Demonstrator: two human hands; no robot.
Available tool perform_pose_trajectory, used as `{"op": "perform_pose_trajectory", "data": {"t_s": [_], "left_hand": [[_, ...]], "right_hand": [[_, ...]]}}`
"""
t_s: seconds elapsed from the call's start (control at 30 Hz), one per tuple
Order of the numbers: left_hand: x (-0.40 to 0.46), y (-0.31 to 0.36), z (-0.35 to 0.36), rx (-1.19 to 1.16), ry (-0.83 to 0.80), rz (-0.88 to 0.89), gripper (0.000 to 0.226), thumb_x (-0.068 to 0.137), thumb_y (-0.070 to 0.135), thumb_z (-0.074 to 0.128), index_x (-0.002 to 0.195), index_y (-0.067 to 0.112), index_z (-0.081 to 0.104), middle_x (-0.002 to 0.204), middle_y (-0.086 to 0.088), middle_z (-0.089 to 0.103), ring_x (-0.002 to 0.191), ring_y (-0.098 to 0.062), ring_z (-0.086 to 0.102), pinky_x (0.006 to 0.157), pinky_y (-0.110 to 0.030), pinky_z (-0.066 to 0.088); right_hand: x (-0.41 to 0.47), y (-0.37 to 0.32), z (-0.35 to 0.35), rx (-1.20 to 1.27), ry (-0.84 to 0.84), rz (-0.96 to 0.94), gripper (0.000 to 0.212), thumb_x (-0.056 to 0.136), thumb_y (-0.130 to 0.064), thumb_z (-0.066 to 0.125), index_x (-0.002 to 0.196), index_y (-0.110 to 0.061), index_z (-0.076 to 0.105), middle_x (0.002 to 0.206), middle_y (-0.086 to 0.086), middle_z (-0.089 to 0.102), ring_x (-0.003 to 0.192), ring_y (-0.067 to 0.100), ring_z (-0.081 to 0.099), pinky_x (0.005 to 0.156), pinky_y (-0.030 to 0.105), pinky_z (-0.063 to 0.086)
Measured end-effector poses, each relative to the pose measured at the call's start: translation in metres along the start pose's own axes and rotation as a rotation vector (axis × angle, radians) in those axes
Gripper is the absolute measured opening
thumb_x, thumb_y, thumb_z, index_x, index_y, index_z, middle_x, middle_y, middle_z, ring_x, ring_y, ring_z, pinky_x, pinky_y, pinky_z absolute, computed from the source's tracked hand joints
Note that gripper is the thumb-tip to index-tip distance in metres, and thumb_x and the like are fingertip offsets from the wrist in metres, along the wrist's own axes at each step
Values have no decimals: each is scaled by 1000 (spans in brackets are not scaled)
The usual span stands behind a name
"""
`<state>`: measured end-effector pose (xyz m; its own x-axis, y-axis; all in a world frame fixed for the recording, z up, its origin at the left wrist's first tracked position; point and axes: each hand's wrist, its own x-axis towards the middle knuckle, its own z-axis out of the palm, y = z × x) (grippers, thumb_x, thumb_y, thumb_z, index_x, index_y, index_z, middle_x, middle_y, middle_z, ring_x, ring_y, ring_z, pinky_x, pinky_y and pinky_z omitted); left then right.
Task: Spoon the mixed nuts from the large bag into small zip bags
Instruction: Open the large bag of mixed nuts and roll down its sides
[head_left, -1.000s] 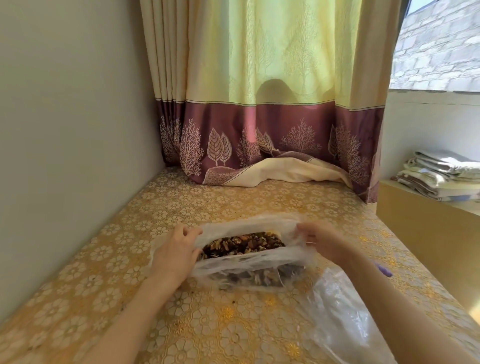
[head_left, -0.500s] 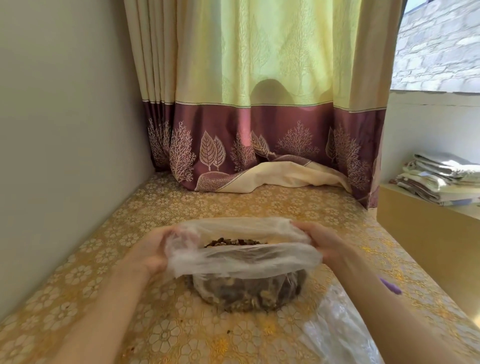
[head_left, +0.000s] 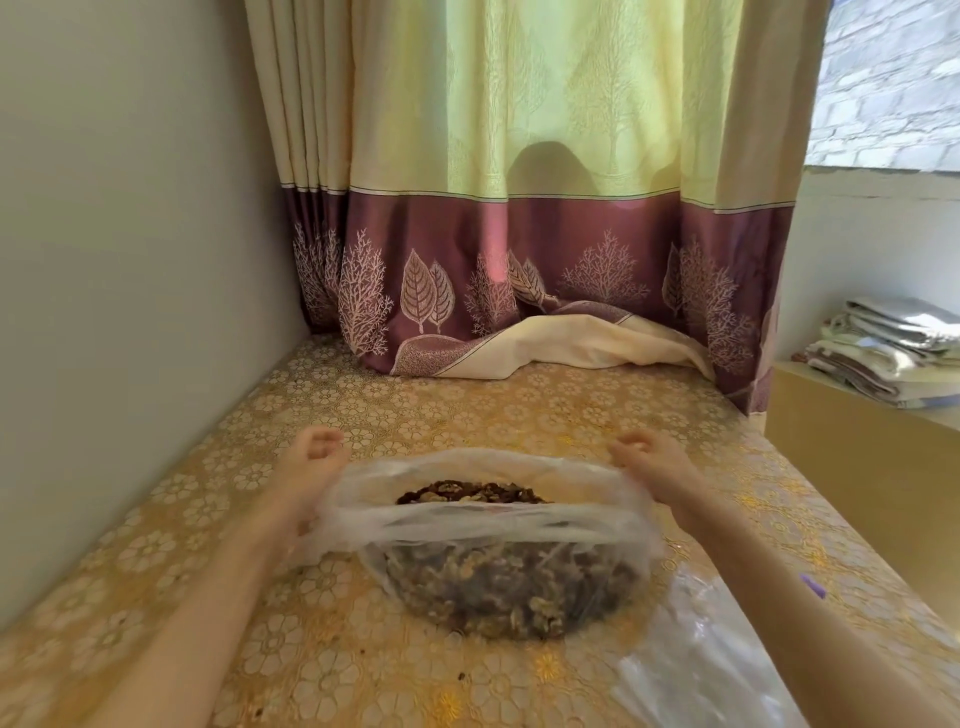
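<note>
A thin, crinkly clear plastic bag (head_left: 498, 525) sits rounded on the gold floral tablecloth (head_left: 363, 670), its rolled-down mouth showing lumpy mixed nuts (head_left: 470, 492). The left hand (head_left: 311, 467) and right hand (head_left: 652, 460) flank the rim, fingers loosely curled, gripping nothing. Flat clear bags (head_left: 696, 654) lie beside it.

Nothing I can read here: no words, brand or number on the bag (head_left: 498, 525) in front of me. The curtain (head_left: 545, 270) and tablecloth (head_left: 467, 410) carry patterns only, no lettering.
</note>
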<state>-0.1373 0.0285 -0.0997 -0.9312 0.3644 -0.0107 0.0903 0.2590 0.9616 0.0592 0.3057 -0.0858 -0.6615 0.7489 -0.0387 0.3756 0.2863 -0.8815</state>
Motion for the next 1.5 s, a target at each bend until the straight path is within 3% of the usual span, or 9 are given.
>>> {"op": "perform_pose_trajectory", "data": {"t_s": [0.13,0.23,0.3,0.47,0.73,0.87,1.0,1.27,1.5], "left_hand": [[-18,19,17,505,-18,466,36,87,40,57,120,26,53,123,4,51,110,-10,47,88,-29,44],[-21,18,28,992,-223,445,51,87,51,51,135,36,40,139,9,40,129,-14,37,106,-41,36],[-19,11,28,971,-251,422,39,91,40,51,129,30,49,131,4,51,117,-13,50,98,-33,45],[-10,3,23,601,-129,280,18,94,20,51,80,19,63,76,-2,66,57,-13,51,53,-17,40],[4,8,33,36,-193,-186,22,99,21,42,91,14,61,73,-2,52,58,-9,43,37,-11,38],[14,9,34,-121,-209,-294,24,98,16,44,81,7,56,79,-13,54,72,-24,56,71,-30,52],[20,-4,30,156,-178,-118,15,96,18,47,96,18,62,82,1,59,67,-12,50,57,-21,42],[5,8,13,434,-136,402,28,94,32,47,120,25,55,115,6,55,104,-11,49,87,-28,44],[-43,16,12,821,-394,450,34,80,52,56,113,43,54,118,22,43,116,-3,28,102,-37,31]], "right_hand": [[-18,-21,9,-482,59,-577,38,90,-41,59,123,-22,57,116,-4,58,105,12,53,87,28,41],[-25,-22,29,-1009,-65,-594,50,91,-51,49,134,-26,46,135,-2,49,125,21,43,102,41,36],[-25,-21,32,-1029,-68,-526,34,97,-41,44,120,-18,57,120,3,61,109,23,55,91,38,45],[-11,-20,30,-413,-161,-209,39,100,-20,41,62,-14,44,58,-2,46,50,11,39,49,23,31],[23,-20,39,584,-382,385,24,101,0,31,87,2,50,46,2,39,27,7,34,28,17,30],[35,-26,38,842,-492,554,33,100,-4,35,72,-1,52,43,5,41,26,11,37,27,15,31],[36,-14,45,266,-236,331,14,97,-11,47,99,0,54,68,5,47,34,8,39,34,19,32],[5,-11,28,-275,25,-424,25,96,-28,52,109,-12,67,100,-3,65,92,13,58,78,26,44],[-43,-2,8,-735,-152,-589,48,87,-62,45,122,-32,59,111,-15,59,111,8,39,95,33,29]]}}
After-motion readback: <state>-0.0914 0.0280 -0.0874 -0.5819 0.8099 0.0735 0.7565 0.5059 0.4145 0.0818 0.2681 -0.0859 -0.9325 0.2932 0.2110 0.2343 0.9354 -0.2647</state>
